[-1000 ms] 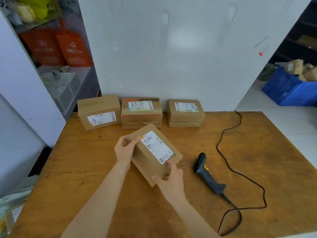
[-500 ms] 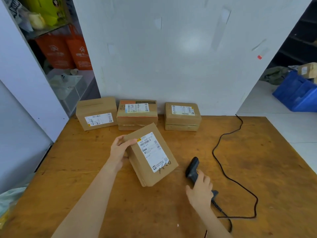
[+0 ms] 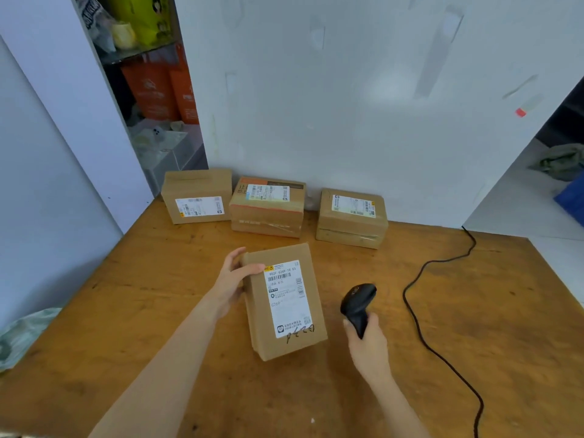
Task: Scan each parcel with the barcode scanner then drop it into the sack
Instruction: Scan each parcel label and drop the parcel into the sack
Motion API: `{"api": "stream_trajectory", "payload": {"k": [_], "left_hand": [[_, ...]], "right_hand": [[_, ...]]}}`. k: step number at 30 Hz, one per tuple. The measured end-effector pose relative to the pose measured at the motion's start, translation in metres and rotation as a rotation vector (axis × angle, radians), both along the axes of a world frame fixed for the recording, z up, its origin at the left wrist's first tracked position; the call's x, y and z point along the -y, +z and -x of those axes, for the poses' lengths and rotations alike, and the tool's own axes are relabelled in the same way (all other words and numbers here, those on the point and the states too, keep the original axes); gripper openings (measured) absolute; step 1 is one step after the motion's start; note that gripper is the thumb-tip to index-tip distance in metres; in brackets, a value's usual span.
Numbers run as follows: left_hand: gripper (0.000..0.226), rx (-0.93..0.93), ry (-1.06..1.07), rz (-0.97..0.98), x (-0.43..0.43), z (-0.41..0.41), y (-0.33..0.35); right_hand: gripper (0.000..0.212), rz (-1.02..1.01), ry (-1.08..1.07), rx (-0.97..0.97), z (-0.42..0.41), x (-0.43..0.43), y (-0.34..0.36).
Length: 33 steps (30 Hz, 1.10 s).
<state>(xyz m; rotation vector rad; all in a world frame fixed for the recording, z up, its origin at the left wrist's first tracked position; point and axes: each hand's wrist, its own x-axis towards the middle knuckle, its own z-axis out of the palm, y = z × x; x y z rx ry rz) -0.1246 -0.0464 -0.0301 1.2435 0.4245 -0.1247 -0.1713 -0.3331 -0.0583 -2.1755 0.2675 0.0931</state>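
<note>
A brown cardboard parcel (image 3: pixel 284 303) with a white shipping label on top is tilted up above the wooden table (image 3: pixel 474 311). My left hand (image 3: pixel 235 281) grips its far left corner, thumb on the top face. My right hand (image 3: pixel 368 341) holds the black barcode scanner (image 3: pixel 358 303) by its handle, raised just right of the parcel, head pointing up and away. Its black cable (image 3: pixel 417 311) trails right across the table. A pale green sack (image 3: pixel 19 336) shows at the table's left edge.
Three more labelled cardboard parcels stand in a row at the wall: left (image 3: pixel 197 200), middle (image 3: pixel 268 206), right (image 3: pixel 351 218). Shelves with orange bags (image 3: pixel 158 90) are at the back left. A blue bin (image 3: pixel 573 200) sits on the floor at the far right.
My right hand let go of the parcel, reached to the scanner on the table and lifted it. My left hand turned the parcel so its label runs lengthwise toward me.
</note>
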Motion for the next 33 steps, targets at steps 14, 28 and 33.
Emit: {"api": "stream_trajectory", "payload": {"k": [14, 28, 33], "left_hand": [[0.060, 0.017, -0.023, 0.058, 0.030, -0.003, -0.003], [0.067, 0.014, 0.002, 0.076, 0.038, -0.004, -0.003], [0.074, 0.017, 0.003, 0.064, 0.040, -0.004, -0.002]], "right_hand": [[0.028, -0.472, 0.404, -0.018, 0.049, -0.034, 0.091], [0.073, -0.262, 0.275, 0.059, 0.054, -0.043, 0.077], [0.066, -0.248, 0.257, 0.059, 0.054, -0.039, 0.079]]}}
